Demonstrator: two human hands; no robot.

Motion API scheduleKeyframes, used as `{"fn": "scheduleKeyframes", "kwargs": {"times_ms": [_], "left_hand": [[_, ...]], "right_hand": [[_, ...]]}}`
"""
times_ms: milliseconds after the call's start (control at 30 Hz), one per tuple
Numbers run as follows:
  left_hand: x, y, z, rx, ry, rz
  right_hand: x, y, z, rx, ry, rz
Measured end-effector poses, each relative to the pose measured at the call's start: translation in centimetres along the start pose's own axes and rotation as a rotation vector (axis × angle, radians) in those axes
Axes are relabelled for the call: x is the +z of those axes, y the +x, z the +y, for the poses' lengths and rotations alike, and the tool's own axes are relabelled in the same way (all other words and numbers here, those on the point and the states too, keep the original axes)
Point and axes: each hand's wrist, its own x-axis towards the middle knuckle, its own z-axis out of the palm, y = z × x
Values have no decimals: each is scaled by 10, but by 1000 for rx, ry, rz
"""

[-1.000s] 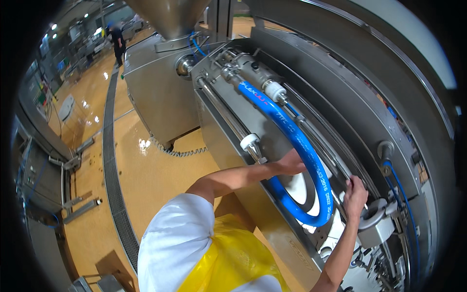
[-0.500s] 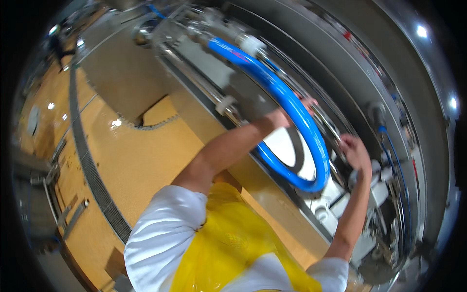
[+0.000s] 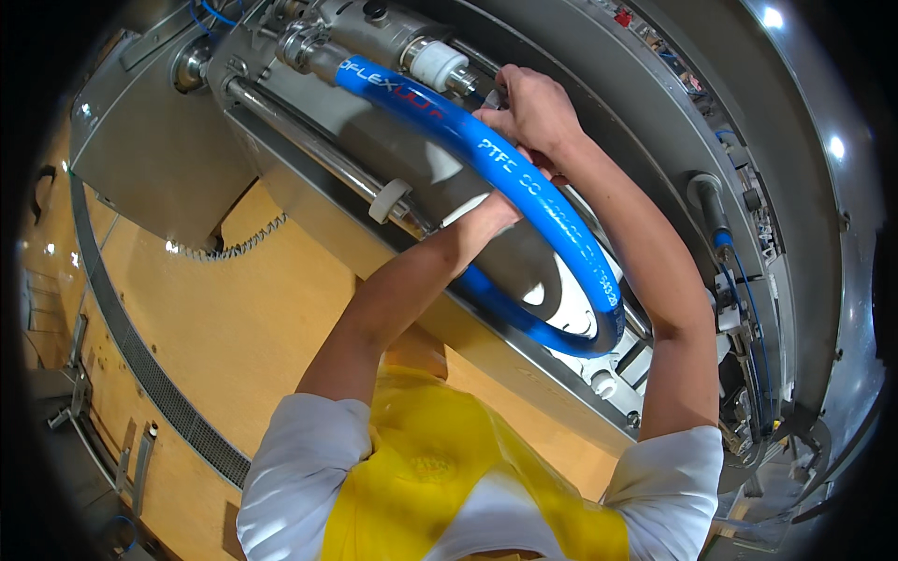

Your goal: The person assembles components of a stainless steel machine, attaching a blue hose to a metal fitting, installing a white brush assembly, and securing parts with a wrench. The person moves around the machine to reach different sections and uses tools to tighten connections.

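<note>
A thick blue hose (image 3: 524, 182) with printing on it loops from a metal coupling (image 3: 304, 47) across the machine bed. My right hand (image 3: 543, 117) is over the hose's far side, its fingers closed on a small metal fitting (image 3: 494, 98). That fitting is beside the threaded end of a steel cylinder (image 3: 379, 33) with a white collar (image 3: 438, 65). My left hand (image 3: 496, 213) reaches through the loop and passes behind the hose. Its curled fingertips show just under my right hand; what they grip is hidden.
A polished bar (image 3: 309, 131) with a white ring (image 3: 389, 199) runs along the machine's near side. Grey steel walls rise at the far right, near a cylinder with thin blue tubes (image 3: 720, 224). A drain grate (image 3: 154, 379) crosses the yellow floor at left.
My right hand has moved up and left from farther along the machine to the collared cylinder's end. My left hand has shifted up-left behind the hose. The view has shifted too.
</note>
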Motion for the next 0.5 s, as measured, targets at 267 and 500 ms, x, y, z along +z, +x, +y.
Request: {"fn": "scheduleKeyframes", "kwargs": {"times_ms": [267, 500], "left_hand": [[-22, 7, 16, -14, -49, -4], [-8, 1, 30, -14, -231, 43]], "right_hand": [[9, 8, -2, 68, 98, -19], [16, 1, -3, 103, 176, 21]]}}
